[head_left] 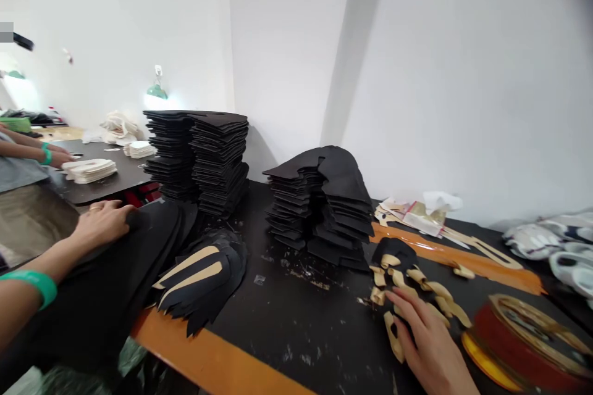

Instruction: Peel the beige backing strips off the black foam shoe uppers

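My left hand [99, 225], with a ring and a green wristband, lies flat on a loose pile of black cut sheets [115, 278]. Its fingers are not closed around anything. My right hand [430, 339] rests at the lower right, its fingers spread among curled tan strips [407, 287] on a black cut piece [393, 253]. Ahead of my hands stand tall stacks of black cut pieces [319, 210]. Between them lie black fringed pieces with tan strips [199, 278].
A red and gold tape roll [523, 345] sits beside my right hand. An orange strip [454, 259] crosses the black table [287, 321]. White shoe parts [556, 247] lie at the right. At the far left, a co-worker's hands [53, 157] reach toward a stack of pale pieces [90, 171].
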`<move>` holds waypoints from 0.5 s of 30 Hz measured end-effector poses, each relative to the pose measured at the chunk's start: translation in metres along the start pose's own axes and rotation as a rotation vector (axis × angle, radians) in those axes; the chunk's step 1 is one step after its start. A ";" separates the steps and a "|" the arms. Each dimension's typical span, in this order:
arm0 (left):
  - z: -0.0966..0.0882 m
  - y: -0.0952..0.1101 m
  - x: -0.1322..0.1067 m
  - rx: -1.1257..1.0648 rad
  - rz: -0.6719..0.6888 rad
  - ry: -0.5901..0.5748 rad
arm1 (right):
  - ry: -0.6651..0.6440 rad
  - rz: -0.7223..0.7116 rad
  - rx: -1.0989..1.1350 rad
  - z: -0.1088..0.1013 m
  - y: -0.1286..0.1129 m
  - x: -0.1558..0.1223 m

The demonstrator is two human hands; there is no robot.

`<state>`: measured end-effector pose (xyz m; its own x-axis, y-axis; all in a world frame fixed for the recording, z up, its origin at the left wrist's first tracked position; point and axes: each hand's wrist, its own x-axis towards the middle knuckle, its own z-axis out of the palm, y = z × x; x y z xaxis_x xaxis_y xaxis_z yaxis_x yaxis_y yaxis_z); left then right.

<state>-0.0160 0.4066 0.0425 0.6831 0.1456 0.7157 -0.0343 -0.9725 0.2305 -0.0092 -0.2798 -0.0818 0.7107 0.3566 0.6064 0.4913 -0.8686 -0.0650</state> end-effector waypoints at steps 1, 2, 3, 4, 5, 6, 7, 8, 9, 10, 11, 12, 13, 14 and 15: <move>0.004 0.009 -0.003 0.040 -0.008 0.019 | 0.013 0.030 0.020 -0.007 -0.004 0.007; 0.006 0.022 -0.005 0.063 -0.022 0.008 | 0.019 0.061 0.045 -0.013 -0.007 0.014; 0.008 0.039 -0.007 0.044 -0.002 -0.004 | 0.037 0.081 0.075 -0.020 -0.009 0.022; 0.008 0.058 -0.010 0.016 0.029 -0.031 | 0.048 0.093 0.107 -0.025 -0.011 0.029; 0.008 0.079 -0.016 -0.010 0.068 -0.079 | 0.043 0.096 0.141 -0.029 -0.012 0.036; 0.008 0.100 -0.025 -0.031 0.107 -0.117 | 0.023 0.096 0.170 -0.031 -0.013 0.042; 0.008 0.120 -0.036 -0.049 0.140 -0.159 | -0.016 0.107 0.181 -0.033 -0.013 0.047; 0.009 0.140 -0.050 -0.071 0.171 -0.181 | -0.070 0.145 0.171 -0.034 -0.013 0.051; 0.012 0.157 -0.067 -0.093 0.208 -0.187 | -0.122 0.213 0.142 -0.034 -0.012 0.057; 0.015 0.173 -0.084 -0.119 0.248 -0.200 | -0.161 0.301 0.102 -0.034 -0.011 0.063; 0.019 0.186 -0.101 -0.139 0.279 -0.226 | -0.180 0.399 0.059 -0.033 -0.009 0.071; 0.023 0.197 -0.117 -0.155 0.288 -0.242 | -0.182 0.501 0.019 -0.031 -0.005 0.081; 0.027 0.207 -0.131 -0.168 0.285 -0.254 | -0.167 0.580 -0.003 -0.029 0.001 0.092; 0.031 0.215 -0.142 -0.180 0.273 -0.256 | -0.153 0.651 -0.024 -0.025 0.008 0.105; 0.034 0.222 -0.152 -0.191 0.259 -0.253 | -0.144 0.713 -0.041 -0.021 0.016 0.118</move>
<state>-0.1023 0.1625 -0.0372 0.7909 -0.1721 0.5873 -0.3475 -0.9162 0.1995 0.0722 -0.2586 0.0053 0.9116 -0.2618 0.3169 -0.1335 -0.9177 -0.3742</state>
